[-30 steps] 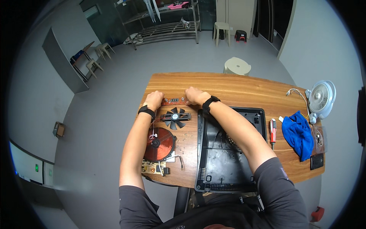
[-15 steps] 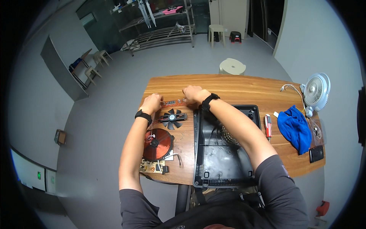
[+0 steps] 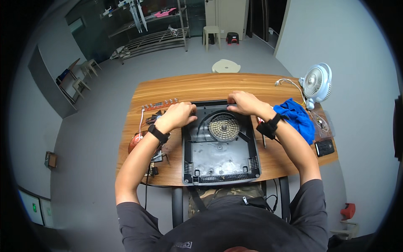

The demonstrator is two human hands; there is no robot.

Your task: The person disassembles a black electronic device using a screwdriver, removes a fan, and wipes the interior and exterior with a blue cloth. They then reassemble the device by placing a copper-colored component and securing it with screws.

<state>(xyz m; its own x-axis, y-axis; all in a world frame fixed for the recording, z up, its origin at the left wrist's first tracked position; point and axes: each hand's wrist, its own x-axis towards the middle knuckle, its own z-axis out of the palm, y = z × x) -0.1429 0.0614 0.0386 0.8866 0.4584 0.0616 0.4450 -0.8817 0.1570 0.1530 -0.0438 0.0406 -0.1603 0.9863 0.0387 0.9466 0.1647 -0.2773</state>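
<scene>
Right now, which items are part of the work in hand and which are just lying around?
In hand:
- left hand and right hand on the far edge of the black housing

Lying about:
- blue cloth
- small white fan
- red strip board
- copper coil

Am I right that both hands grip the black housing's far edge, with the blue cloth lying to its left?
Not quite. Both the left hand and right hand do grip the far edge of the black housing, but the head view shows the blue cloth lying to its right.

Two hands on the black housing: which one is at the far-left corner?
The left hand: it grips the black housing at its far-left corner, beside the copper coil parts. The right hand holds the middle of the far edge.
</scene>
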